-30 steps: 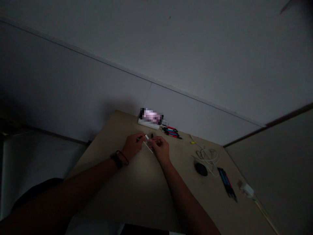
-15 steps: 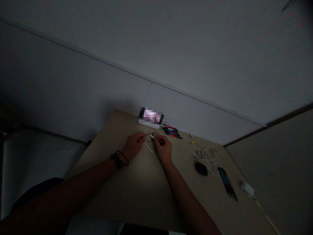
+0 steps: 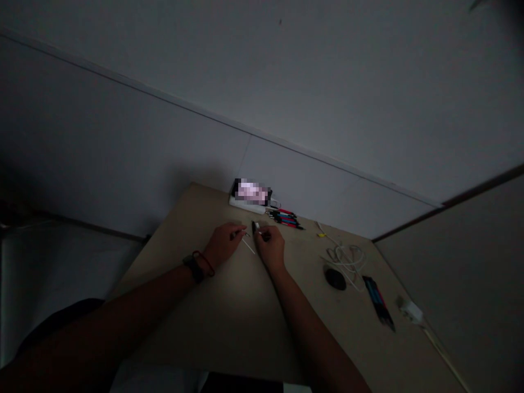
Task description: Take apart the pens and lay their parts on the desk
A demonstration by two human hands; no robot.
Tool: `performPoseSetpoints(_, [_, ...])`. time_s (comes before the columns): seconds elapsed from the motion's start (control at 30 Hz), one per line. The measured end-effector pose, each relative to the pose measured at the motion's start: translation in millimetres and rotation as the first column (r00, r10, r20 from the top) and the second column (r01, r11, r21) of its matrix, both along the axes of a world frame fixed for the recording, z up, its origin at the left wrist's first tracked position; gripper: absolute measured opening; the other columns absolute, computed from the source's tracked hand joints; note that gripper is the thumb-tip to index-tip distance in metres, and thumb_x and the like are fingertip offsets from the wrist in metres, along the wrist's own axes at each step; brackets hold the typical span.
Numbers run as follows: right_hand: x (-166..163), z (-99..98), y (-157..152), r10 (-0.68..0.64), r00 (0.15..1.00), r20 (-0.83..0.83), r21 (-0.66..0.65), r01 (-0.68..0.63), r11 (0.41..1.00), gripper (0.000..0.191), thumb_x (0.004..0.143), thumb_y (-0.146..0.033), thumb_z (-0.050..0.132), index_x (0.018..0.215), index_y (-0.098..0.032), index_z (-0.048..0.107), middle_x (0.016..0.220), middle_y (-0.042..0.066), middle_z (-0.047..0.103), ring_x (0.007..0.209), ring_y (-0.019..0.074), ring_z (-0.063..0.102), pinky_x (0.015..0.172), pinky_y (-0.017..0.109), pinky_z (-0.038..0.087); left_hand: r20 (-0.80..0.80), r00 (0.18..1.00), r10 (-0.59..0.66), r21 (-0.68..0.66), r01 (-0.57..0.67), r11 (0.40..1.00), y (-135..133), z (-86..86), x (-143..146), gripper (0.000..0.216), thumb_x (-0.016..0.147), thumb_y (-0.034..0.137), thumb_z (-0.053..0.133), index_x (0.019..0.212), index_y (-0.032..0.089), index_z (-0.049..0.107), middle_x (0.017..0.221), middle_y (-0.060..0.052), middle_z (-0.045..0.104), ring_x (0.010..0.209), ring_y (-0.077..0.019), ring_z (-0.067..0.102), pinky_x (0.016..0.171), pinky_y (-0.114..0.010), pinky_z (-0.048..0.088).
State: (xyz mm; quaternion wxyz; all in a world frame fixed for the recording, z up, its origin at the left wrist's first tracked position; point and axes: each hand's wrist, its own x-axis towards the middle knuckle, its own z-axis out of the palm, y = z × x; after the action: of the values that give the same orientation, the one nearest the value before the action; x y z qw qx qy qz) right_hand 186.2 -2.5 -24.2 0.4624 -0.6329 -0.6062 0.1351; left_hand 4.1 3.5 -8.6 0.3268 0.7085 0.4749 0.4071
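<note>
Two hands: left hand [image 3: 223, 244] pinches a thin rod [image 3: 248, 244]; right hand [image 3: 271, 243] grips a pen part [image 3: 256, 227] (dim).

Pens [image 3: 285, 219] behind hands, cable [image 3: 347, 256] right, mouse [image 3: 335, 279] before cable

Pens [image 3: 286, 219], white cable [image 3: 347, 257] (coiled), dark mouse [image 3: 335, 279]

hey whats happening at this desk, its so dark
A person sits at a wooden desk in dim light, both hands together near its far edge. The left hand pinches a small thin part; a thin white stick lies on the desk between the hands. The right hand holds a small dark-and-white piece, possibly a pen part, too small to tell. Beyond them lies a bundle of red and black pens; to the right, a white cable and a dark round object.
</note>
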Motion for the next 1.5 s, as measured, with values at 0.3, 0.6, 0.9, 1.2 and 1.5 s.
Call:
performPoseSetpoints(0.3, [-0.8,1.1,0.2,0.044,0.996,0.08,-0.025,-0.042,0.999,0.009,0.078,-0.024,0.065,0.082,-0.021,0.072,0.088,0.006,0.063,0.081,0.0212,0.059,0.076,0.034,0.05,-0.039,0.999,-0.035,0.024,0.036,0.999,-0.7,0.3,0.4,0.028,0.093,0.026,0.058,0.111,0.017,0.077,0.095,-0.008,0.075,0.083,-0.0185,0.067,0.083,-0.031,0.054])
performPoseSetpoints(0.6, [0.5,-0.4,1.1,0.028,0.998,0.051,0.004,-0.028,1.0,0.011,0.08,-0.03,0.067,0.085,-0.021,0.071,0.09,0.006,0.064,0.079,0.0209,0.06,0.075,0.034,0.05,-0.034,0.998,-0.048,0.036,0.049,0.998,-1.0,-0.3,0.0,0.028,0.093,0.026,0.056,0.11,0.018,0.077,0.097,-0.008,0.075,0.083,-0.0182,0.066,0.083,-0.031,0.054])
performPoseSetpoints(0.9, [-1.3,2.3,-0.5,0.026,1.0,-0.006,0.018,-0.026,1.0,0.016,0.084,-0.035,0.064,0.087,-0.02,0.07,0.094,0.007,0.065,0.084,0.0213,0.061,0.077,0.035,0.05,-0.027,0.999,-0.044,0.032,0.045,0.998,0.4,-1.6,0.6,0.029,0.094,0.025,0.057,0.113,0.017,0.077,0.096,-0.008,0.074,0.083,-0.0182,0.066,0.083,-0.031,0.054])
performPoseSetpoints(1.2, [-12.1,19.2,-10.5,0.23,0.971,0.065,0.049,-0.233,0.971,0.015,0.09,-0.033,0.06,0.086,-0.023,0.07,0.088,0.006,0.069,0.088,0.0227,0.064,0.082,0.035,0.048,-0.066,0.997,-0.046,0.036,0.049,0.998,1.7,-4.7,1.4,0.034,0.094,0.026,0.054,0.119,0.015,0.074,0.098,-0.01,0.074,0.087,-0.0198,0.067,0.086,-0.033,0.053])
performPoseSetpoints(1.5, [-14.5,18.2,-12.3,0.335,0.939,0.083,0.042,-0.339,0.94,0.012,0.087,-0.033,0.068,0.081,-0.023,0.069,0.084,0.005,0.072,0.084,0.0215,0.065,0.083,0.035,0.051,-0.199,0.96,-0.196,0.036,0.207,0.978,-1.4,-2.7,0.7,0.035,0.091,0.019,0.051,0.12,0.019,0.071,0.107,-0.008,0.072,0.098,-0.0221,0.066,0.09,-0.034,0.053])
